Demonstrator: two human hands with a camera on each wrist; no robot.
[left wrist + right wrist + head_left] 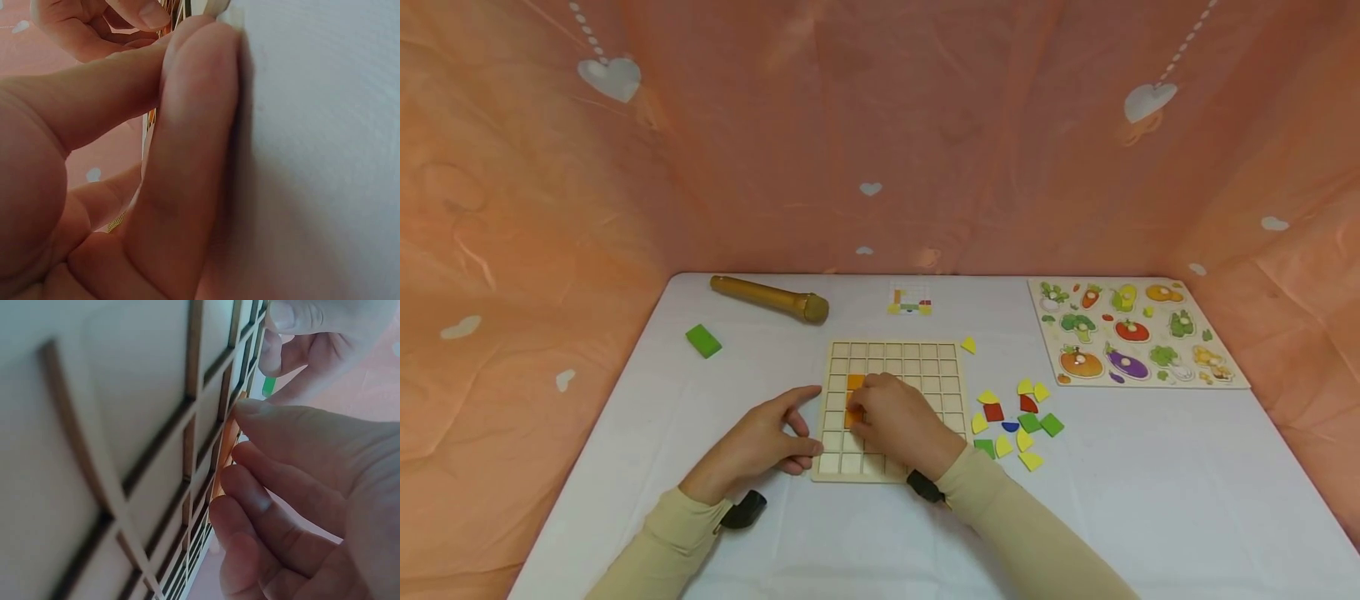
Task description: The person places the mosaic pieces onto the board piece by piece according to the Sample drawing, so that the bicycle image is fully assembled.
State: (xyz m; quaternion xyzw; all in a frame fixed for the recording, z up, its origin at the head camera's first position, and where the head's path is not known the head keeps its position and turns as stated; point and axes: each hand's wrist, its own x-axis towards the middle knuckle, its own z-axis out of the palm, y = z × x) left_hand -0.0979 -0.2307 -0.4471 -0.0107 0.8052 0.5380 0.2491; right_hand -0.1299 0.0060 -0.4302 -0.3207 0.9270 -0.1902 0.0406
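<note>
A square wooden grid board (931, 363) lies on the table in front of me. My left hand (763, 435) is at its left edge, index finger and thumb spread apart with their tips touching the frame. In the left wrist view, that hand's fingers (187, 137) lie low along the white tabletop. My right hand (898, 417) bends over the left part of the grid and pinches an orange tile (229, 442) at a cell, thumb on one side and curled fingers on the other. Orange also shows in the cell above, at another orange tile (855, 381). The right fingers partly hide the cells.
Right of the board lie loose yellow quarter-round pieces (1003, 447), red, green and blue ones. A vegetable puzzle (1138, 333) occupies the back right. A small pattern card (910, 297) lies behind the board, with a gold microphone (767, 297) and a green block (703, 341) to the left.
</note>
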